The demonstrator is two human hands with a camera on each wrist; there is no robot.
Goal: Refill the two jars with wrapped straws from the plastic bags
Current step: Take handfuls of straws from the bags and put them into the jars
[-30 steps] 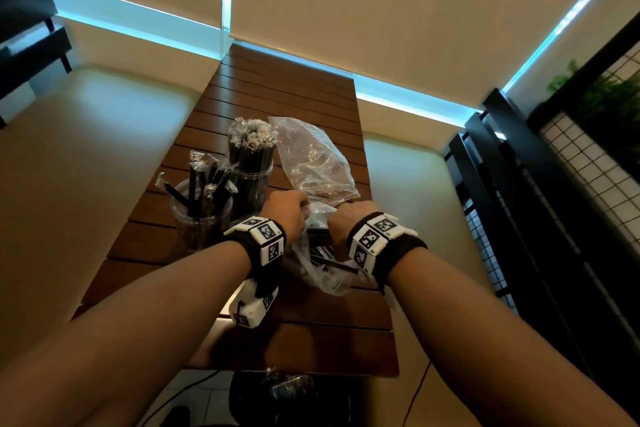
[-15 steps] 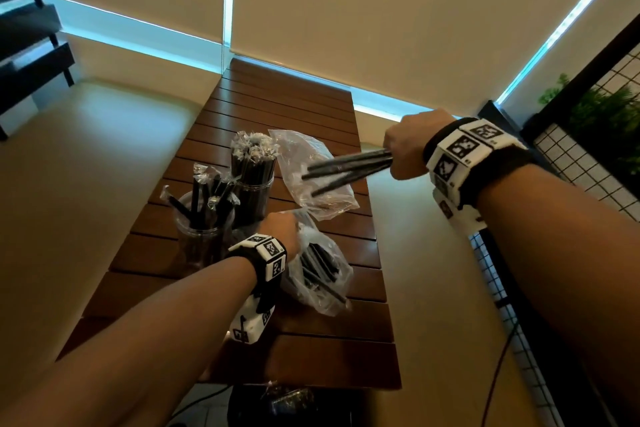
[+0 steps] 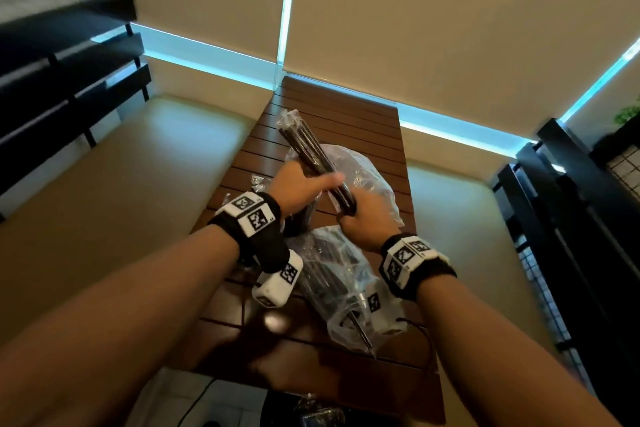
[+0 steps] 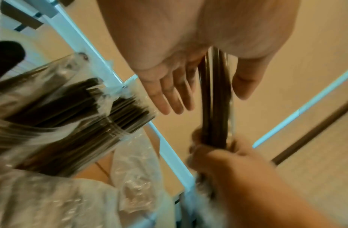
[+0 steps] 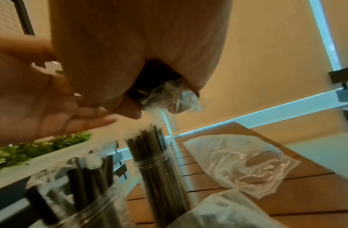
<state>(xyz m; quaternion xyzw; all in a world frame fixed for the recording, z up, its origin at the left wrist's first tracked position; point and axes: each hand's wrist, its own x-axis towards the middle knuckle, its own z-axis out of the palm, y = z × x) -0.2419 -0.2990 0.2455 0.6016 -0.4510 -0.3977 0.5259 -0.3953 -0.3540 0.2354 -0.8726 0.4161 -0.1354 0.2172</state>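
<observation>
A bundle of black wrapped straws [image 3: 313,152] slants up over the wooden table [image 3: 349,114]. My right hand [image 3: 362,218] grips its lower end, fingers curled round it. My left hand [image 3: 298,184] lies against the bundle's middle with straight fingers [image 4: 169,98] and thumb either side. Below my hands stand two glass jars: a nearly full one [image 5: 157,163] and a looser one [image 5: 75,189]. In the head view my left hand hides most of both. A plastic bag with straws [image 3: 332,274] lies near the table's front.
An empty crumpled plastic bag [image 3: 375,180] lies behind my hands, seen also as the empty bag [image 5: 237,162] in the right wrist view. Cream benches flank the narrow table. Black railings stand at left [image 3: 69,73] and right [image 3: 571,218].
My right hand swung the straw bundle from high on the right back over the table. My left hand let go of the bag and rose to meet the bundle.
</observation>
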